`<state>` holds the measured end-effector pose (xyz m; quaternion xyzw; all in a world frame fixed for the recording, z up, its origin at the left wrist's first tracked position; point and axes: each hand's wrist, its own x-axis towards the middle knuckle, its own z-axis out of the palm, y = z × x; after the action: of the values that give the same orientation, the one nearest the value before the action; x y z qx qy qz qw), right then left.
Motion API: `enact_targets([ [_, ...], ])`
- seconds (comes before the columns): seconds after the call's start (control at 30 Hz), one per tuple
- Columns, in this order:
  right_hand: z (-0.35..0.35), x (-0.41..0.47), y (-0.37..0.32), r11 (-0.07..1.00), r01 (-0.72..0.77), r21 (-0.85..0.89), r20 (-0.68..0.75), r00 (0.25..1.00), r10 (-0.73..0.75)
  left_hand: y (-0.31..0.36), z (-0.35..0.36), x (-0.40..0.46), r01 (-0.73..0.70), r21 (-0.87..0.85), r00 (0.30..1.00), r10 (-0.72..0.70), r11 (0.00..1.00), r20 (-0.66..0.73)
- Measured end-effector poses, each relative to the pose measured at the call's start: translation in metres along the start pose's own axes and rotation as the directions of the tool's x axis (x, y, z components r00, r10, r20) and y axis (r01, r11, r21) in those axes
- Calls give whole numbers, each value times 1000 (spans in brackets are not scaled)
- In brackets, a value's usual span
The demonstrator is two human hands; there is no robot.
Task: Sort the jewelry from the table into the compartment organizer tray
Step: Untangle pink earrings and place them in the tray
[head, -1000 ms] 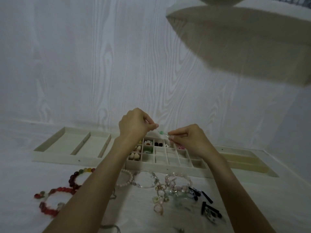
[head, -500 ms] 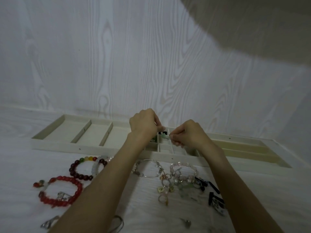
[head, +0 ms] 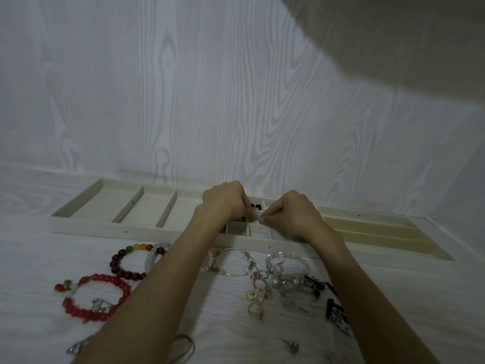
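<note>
My left hand (head: 225, 203) and my right hand (head: 291, 216) meet over the small middle compartments of the cream organizer tray (head: 110, 227). Together they pinch a small pale green jewelry piece (head: 258, 215) between their fingertips. Loose jewelry lies on the white table in front of the tray: a red bead bracelet (head: 97, 298), a dark red bracelet with coloured beads (head: 131, 261), a silver bangle (head: 236, 261), a clear bead bracelet (head: 286, 264) and several rings and charms (head: 258, 292). My forearms hide part of the pile.
The tray's long left compartments (head: 147, 208) and its right ones (head: 367, 229) show no jewelry. Black clips (head: 333, 308) lie at the right of the pile. A wood-grain wall stands just behind the tray. A small silver piece (head: 78, 348) lies at the near left.
The view has tilted so the tray and table sit lower and closer. Both hands have dropped nearer the middle compartments, still holding the small green piece between them.
</note>
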<state>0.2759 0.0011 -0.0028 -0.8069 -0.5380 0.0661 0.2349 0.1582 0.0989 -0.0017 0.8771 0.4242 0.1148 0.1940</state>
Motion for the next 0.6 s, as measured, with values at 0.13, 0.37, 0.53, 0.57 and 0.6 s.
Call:
enact_targets([
  [0.13, -1, 0, -3, 998, -9, -60, -7, 1000, 9, -2, -10, 1, -31, 18, 998, 30, 999, 54],
  [0.37, -1, 0, -7, 992, -16, -129, -17, 1000, 14, -5, 2, 10, -95, 71, 979, 80, 993, 187],
  [0.53, -1, -1, -8, 991, -20, -135, -14, 1000, 19, 3, 3, 6, -67, 30, 995, 69, 997, -75],
  [0.57, -2, -1, -8, 990, -22, -137, -14, 1000, 21, 3, 1, 4, -62, 12, 994, 63, 998, -92],
  [0.6, -2, -1, -9, 990, -25, -138, -13, 1000, 23, 2, -2, 3, -64, 7, 994, 65, 998, -92],
])
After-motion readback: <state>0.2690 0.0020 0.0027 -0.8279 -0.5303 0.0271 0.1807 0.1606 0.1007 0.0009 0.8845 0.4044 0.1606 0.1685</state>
